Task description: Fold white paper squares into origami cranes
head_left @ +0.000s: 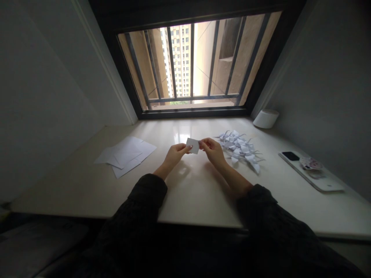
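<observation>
Pinching a small square of white paper (pixel 193 145) between them, our left hand (pixel 176 155) and right hand (pixel 212 151) grip it by opposite edges, their fingers closed narrowly on the sheet. The paper sits tilted slightly, midway between the hands, over the middle of the counter (pixel 188 200). Our forearms reach in from dark knit sleeves (pixel 146 197).

The counter is a glossy cream surface, and daylight from the window pools on it in a soft shine. Near our left hand lies a loose, overlapping stack of white paper sheets (pixel 125 156). Just beside our right hand sits a heap of folded paper cranes (pixel 239 148), white with a faint lilac tint. Farther right, a black smartphone (pixel 290 156) and a small printed packet (pixel 311 163) rest on a long white flat board (pixel 311 173). A white cylindrical object (pixel 266 118) stands in the back corner against the wall.

Grey walls (pixel 319 77) close in on both sides. Ahead, a dark-framed window (pixel 191 65) with metal security bars (pixel 213 58) looks out on a pale high-rise apartment tower (pixel 179 58). Below the counter's near edge, a dark soft shape (pixel 37 243) is too dim to identify.
</observation>
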`<move>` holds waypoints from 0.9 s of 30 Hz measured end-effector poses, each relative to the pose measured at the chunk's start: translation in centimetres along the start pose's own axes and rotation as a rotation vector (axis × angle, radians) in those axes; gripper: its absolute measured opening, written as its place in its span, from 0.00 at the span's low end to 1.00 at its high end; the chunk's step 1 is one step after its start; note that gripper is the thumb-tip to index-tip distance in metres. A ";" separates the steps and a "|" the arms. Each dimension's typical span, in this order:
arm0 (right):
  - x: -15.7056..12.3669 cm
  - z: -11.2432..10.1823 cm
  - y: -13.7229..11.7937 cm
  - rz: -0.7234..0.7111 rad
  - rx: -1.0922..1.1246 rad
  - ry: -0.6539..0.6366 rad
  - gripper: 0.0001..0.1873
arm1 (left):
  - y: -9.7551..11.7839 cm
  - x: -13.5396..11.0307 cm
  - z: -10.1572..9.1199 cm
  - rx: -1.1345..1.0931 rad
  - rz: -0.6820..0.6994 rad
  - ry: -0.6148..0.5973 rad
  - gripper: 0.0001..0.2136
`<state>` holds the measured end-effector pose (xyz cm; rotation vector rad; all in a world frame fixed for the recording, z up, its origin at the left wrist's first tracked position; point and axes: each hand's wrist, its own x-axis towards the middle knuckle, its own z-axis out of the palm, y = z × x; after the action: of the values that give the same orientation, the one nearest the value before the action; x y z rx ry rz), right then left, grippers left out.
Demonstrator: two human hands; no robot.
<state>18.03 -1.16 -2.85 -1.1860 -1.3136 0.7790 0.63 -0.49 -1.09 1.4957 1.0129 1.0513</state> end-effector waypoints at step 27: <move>-0.2 -1.2 -1.2 -0.121 0.017 -0.278 0.26 | 0.3 -0.2 -0.5 -0.026 0.024 0.090 0.16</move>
<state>18.90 -1.89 -1.57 -0.9996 -1.5877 0.8875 0.11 -0.54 -0.76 1.4534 1.0421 1.1528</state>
